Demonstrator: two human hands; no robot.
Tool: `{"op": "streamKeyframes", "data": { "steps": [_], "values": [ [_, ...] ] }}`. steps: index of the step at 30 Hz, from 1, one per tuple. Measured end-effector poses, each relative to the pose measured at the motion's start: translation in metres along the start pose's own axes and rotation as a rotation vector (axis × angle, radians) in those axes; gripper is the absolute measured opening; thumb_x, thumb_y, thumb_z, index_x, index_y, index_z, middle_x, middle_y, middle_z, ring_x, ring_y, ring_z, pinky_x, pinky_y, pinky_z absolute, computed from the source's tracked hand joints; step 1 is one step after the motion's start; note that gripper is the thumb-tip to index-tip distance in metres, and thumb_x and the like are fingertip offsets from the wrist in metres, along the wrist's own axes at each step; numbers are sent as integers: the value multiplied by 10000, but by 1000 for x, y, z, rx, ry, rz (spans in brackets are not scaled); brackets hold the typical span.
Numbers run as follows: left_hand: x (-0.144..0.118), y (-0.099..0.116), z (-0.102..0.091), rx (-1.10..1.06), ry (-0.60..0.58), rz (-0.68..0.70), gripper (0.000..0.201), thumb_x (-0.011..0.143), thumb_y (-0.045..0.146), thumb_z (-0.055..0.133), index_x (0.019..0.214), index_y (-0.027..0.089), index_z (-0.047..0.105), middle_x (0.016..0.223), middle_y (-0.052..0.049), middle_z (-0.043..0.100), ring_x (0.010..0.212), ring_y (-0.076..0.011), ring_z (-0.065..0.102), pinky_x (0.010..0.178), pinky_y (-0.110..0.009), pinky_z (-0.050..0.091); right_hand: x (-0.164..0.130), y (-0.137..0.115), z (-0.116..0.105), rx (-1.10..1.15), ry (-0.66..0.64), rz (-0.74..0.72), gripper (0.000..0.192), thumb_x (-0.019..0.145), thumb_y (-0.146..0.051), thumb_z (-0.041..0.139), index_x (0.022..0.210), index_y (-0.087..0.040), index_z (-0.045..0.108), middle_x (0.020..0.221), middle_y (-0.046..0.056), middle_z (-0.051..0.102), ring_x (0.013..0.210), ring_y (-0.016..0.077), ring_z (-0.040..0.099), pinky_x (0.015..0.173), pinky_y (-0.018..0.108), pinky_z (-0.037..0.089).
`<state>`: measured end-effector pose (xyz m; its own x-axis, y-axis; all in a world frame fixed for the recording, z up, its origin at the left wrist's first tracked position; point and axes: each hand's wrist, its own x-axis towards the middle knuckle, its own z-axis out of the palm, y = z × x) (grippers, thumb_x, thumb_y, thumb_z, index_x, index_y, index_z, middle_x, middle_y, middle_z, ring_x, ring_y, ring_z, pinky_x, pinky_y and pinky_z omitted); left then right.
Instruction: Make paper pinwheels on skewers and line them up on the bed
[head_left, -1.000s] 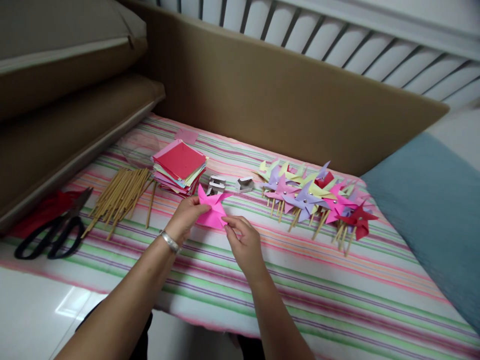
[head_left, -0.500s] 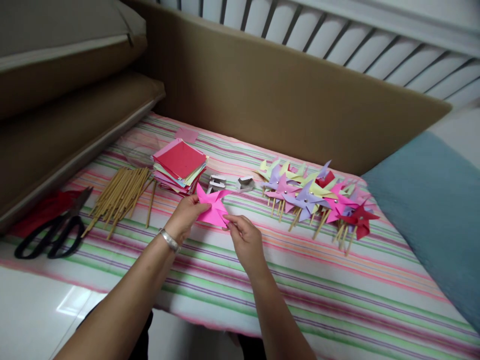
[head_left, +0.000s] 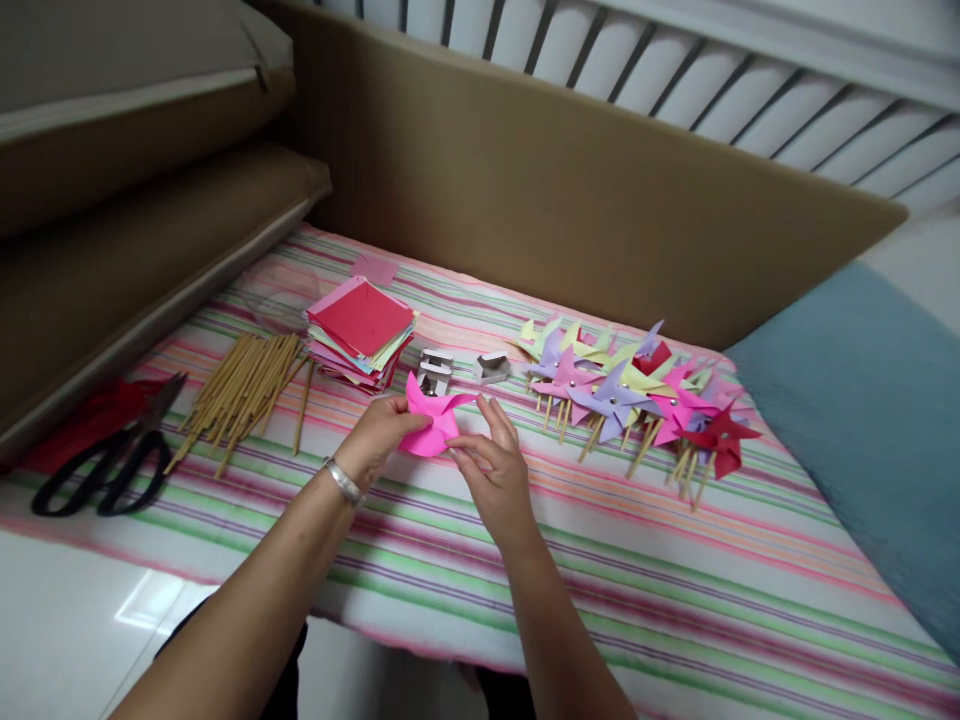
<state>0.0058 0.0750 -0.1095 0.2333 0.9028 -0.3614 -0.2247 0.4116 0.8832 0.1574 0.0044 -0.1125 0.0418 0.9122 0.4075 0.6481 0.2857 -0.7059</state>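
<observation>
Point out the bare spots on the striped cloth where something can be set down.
Free: the striped cloth right of the right hand, below the pinwheels; a strip between scissors and left hand. Crowded: the back row of sticks, paper stack, pinwheels.

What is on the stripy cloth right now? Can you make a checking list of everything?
Surface: striped cloth over a flat top.
Job's things: pink paper pinwheel, held above the cloth.
Clutter: stack of coloured paper squares; bundle of wooden sticks; black scissors; two small metal pieces; heap of finished pinwheels.
Grippers: left hand and right hand both pinch the pinwheel with their fingers.
Cables: nothing seen.
Surroundings: brown cardboard wall; blue cushion; brown pillows.
</observation>
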Motion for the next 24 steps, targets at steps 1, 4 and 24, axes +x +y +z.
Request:
{"op": "streamKeyframes", "data": {
  "steps": [1, 4, 24],
  "values": [
    [-1, -1, 1, 9, -7, 1, 186, 488, 186, 732, 650, 113, 676, 565, -7, 646, 506, -120, 547, 543, -238, 393, 1, -1, 0, -2, 5, 14, 107, 803, -224, 589, 810, -248, 693, 1418, 49, 397, 1351, 270, 264, 1058, 523, 268],
    [-3, -7, 7, 47, -31, -9, 188, 507, 205, 727, 658, 107, 675, 551, -4, 629, 498, -118, 535, 534, -241, 385, 2, -4, 0, -23, 36, 39, 80, 788, -224, 599, 759, -234, 673, 1428, 42, 382, 1364, 280, 228, 1064, 534, 242],
    [-10, -8, 19, 16, -69, -48, 145, 493, 168, 721, 621, 117, 677, 556, -9, 644, 501, -106, 531, 534, -224, 376, 5, -5, -1, -110, 94, 95, 73, 755, -207, 606, 689, -211, 636, 1410, 62, 401, 1347, 307, 238, 1043, 548, 243]
  ]
}}
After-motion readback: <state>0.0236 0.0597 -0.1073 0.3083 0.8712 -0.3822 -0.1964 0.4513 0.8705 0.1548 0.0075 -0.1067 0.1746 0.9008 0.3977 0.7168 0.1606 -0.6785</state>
